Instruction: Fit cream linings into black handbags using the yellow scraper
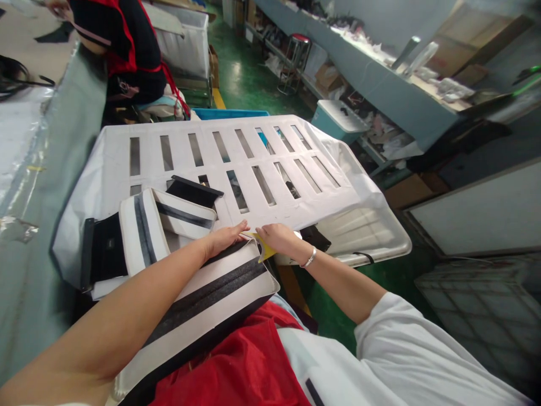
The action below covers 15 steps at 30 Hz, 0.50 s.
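Note:
A long white piece with a wide black stripe and piped edges, like an unfinished bag (220,282), lies across my lap and the near edge of the board. My left hand (226,238) grips its upper edge near the right corner, fingers stretched along it and thumb hidden. My right hand (279,238) is closed on a small yellow tool (266,251) at that same corner; its working end is hard to make out. To the left, a second striped bag piece (143,228) with black end flaps (105,245) rests on the slotted white board (249,189).
The board lies over a white plastic bin (359,220). A grey-covered table (80,146) runs along the left, where another person (127,51) sits. A blue-sided workbench (380,90), a red-topped stool (291,62) and a lidded box (338,118) stand at the right.

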Motion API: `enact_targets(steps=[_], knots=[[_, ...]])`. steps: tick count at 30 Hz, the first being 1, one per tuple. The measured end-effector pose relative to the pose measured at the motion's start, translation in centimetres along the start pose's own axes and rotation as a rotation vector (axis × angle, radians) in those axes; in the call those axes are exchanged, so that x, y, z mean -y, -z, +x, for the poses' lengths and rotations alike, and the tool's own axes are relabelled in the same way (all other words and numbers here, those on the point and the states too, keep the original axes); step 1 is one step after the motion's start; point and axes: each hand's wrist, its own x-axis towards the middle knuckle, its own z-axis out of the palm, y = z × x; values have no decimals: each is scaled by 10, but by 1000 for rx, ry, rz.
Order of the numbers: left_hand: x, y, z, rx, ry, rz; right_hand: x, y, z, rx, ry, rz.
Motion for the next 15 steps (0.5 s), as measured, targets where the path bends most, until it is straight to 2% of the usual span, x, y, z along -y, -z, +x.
enact_targets(steps=[5, 8, 11, 15], knots=[[4, 1, 1, 43, 109, -121, 10, -1, 10, -86, 3, -72], [11, 3, 5, 80, 131, -209, 10, 2, 13, -123, 153, -160], [18, 7, 8, 111, 44, -221, 9, 5, 16, -129, 287, -229], [23, 15, 8, 103, -205, 47, 8, 6, 19, -146, 301, -214]])
